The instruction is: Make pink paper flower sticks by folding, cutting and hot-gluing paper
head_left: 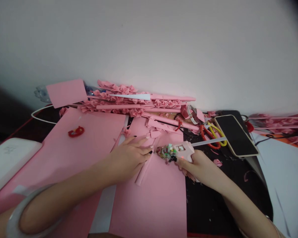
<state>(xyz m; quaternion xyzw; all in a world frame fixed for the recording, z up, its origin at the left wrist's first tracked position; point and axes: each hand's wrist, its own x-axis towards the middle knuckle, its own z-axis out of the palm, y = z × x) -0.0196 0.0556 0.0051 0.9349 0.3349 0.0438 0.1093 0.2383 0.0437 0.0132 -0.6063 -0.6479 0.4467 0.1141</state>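
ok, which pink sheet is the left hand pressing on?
The left hand presses the near sheet under the rolled paper strip. The wide sheet with the red band lies untouched.

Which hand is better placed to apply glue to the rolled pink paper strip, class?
Right, probably. The right hand grips the glue gun, nozzle toward the paper roll; the left hand presses the roll onto the pink sheet.

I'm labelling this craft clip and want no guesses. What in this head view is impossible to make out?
- Glue gun: grip hidden inside the right hand.
- Rolled pink strip: upper end covered by the left hand.
- Scissors: blades buried under pink scraps.
- White device: cut off by the left edge.
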